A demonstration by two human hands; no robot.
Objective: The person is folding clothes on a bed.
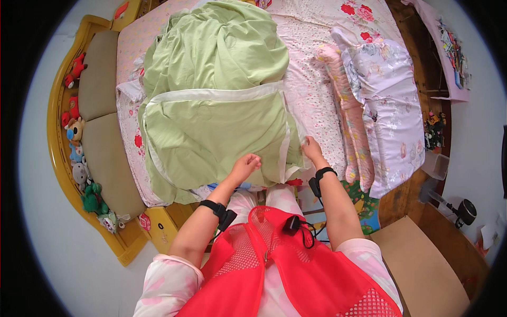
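Observation:
A light green cloth cover with white edging (pixel 214 134) lies partly folded on a floral bedsheet (pixel 313 99), its far part bunched and wrinkled. Over the near part of the cover is my left hand (pixel 248 165), fingers curled; whether it pinches any cloth is unclear. At the cover's right edge, my right hand (pixel 311 148) has its fingers on the whitish border, thumb and forefinger close together. Right of the cover lie a folded lilac floral quilt (pixel 396 115) and, against its left side, a folded pink padded quilt (pixel 348 119).
A yellow wooden headboard (pixel 55 119) with beige cushions (pixel 107 158) and several plush toys (pixel 92 198) stands at the left. A yellow bedside cabinet (pixel 162 230) is near left. A cardboard sheet (pixel 424 261) and a small black fan (pixel 466 212) are at the lower right.

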